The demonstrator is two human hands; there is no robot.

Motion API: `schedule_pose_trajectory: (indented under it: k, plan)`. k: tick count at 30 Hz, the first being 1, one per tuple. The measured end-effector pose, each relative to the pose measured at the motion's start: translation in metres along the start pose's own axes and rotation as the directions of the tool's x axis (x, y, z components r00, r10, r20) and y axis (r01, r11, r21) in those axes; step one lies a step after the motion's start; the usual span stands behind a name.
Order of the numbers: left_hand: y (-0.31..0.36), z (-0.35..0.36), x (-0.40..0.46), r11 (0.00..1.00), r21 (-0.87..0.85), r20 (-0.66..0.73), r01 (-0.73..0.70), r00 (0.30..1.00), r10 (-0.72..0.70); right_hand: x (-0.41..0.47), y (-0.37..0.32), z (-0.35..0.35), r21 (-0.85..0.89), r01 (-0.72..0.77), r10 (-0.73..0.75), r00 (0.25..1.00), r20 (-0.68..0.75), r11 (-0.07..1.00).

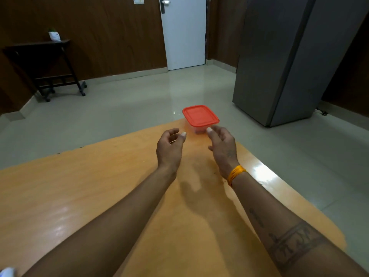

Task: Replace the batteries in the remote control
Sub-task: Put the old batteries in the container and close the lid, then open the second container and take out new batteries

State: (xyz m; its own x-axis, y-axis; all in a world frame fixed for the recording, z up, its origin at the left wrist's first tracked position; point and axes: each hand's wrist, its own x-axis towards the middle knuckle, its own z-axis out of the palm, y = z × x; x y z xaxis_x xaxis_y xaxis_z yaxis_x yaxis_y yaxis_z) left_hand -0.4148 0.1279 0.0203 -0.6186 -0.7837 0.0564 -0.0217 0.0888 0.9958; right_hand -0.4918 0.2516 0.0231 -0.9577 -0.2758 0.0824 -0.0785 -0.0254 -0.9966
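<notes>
A small clear plastic box with a red lid (200,115) stands at the far edge of the orange wooden table (79,196). Its lid is on and what is inside cannot be made out. My left hand (170,149) hovers just short of the box on its left, fingers curled and apart, holding nothing. My right hand (222,145) is close to the box's near right corner, fingers spread, thumb tip almost at the box wall, holding nothing. An orange band circles my right wrist. No remote control or batteries are in view.
Beyond the table lies a glossy pale floor. A tall grey cabinet (289,56) stands at the right, a white door (183,33) at the back, and a dark wheeled side table (46,62) with a small potted plant at the left.
</notes>
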Motion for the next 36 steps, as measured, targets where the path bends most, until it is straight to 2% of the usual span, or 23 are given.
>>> schedule_pose_trajectory:
  k: [8, 19, 28, 32, 36]
  plan:
    - [0.042, -0.084, -0.106, 0.996, -0.070, 0.024, -0.057, 0.998, 0.059, -0.144, -0.034, 0.024, 0.144, -0.048, 0.024, 0.987, 0.161, 0.988]
    - [0.061, -0.247, -0.239, 0.994, -0.104, -0.154, -0.041, 0.988, 0.025, -0.299, -0.074, 0.074, 0.152, -0.078, 0.023, 0.943, 0.333, 0.985]
    - [0.054, -0.398, -0.298, 0.996, -0.088, -0.349, -0.017, 0.937, -0.015, -0.418, -0.080, 0.179, 0.151, -0.094, -0.007, 0.828, 0.561, 0.984]
    - [0.045, -0.467, -0.311, 0.992, -0.113, -0.395, 0.057, 0.913, -0.098, -0.458, -0.076, 0.235, 0.121, -0.067, -0.027, 0.767, 0.641, 0.990]
    - [0.034, -0.533, -0.315, 0.986, -0.144, -0.508, 0.083, 0.849, -0.146, -0.485, -0.066, 0.291, 0.070, 0.011, -0.057, 0.716, 0.696, 0.997]
